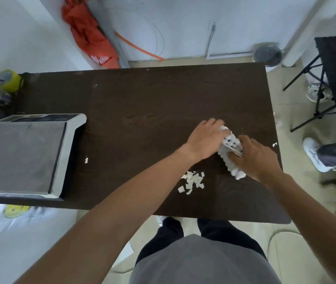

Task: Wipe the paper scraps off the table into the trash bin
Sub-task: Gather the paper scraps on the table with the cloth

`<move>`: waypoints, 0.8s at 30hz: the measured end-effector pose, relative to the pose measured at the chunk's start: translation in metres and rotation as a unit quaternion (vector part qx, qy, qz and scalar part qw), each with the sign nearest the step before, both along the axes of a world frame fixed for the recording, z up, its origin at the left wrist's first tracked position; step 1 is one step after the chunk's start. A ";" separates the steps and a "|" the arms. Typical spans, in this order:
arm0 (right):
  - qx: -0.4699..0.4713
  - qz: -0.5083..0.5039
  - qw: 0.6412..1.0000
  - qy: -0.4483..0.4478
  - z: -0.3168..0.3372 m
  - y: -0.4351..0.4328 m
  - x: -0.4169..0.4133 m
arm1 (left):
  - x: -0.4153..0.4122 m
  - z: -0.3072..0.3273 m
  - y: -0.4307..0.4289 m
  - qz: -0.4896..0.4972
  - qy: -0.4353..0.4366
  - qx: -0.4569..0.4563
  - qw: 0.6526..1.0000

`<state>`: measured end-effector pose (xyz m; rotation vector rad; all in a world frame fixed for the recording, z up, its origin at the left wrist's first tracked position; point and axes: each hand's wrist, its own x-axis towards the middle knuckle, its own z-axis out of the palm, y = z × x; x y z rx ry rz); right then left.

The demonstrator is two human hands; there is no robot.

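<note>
Fingers first: the left hand's (205, 138) fingers (217, 122) curl over the far end of a white cloth (232, 160), and the right hand (259, 157) wraps round its middle. Both grasp the cloth, which is bunched on the tabletop (142, 99). The main heap of paper scraps (192, 180) lies just beside the cloth's near end. One stray scrap (86, 160) sits well to the left and another (274, 144) at the right edge. What we take for the trash bin (267, 55) stands on the floor beyond the far right corner, well apart from the heap. We judge the step in hand to be readying the cloth. To do it well, we would fold the cloth into a broad flat pad and press evenly. Slow sweeps should keep the scraps from fluttering. The strays should join the heap before we reach the edge, and the bin needs to be under that edge.
</note>
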<state>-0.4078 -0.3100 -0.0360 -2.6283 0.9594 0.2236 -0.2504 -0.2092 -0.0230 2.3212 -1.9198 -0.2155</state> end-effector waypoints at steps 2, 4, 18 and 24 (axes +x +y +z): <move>0.026 -0.034 0.999 0.020 -0.007 0.004 -0.005 | -0.005 -0.004 -0.016 -0.039 -0.012 0.003 0.999; 0.049 -0.066 0.996 0.020 -0.015 0.008 -0.011 | -0.010 -0.009 -0.029 -0.084 -0.030 0.013 0.996; 0.055 -0.128 0.988 -0.064 -0.049 -0.012 0.049 | 0.032 -0.031 -0.076 -0.014 -0.033 0.017 0.999; 0.009 0.009 0.999 -0.030 -0.051 -0.010 0.121 | 0.078 -0.040 -0.039 0.142 -0.017 0.008 0.990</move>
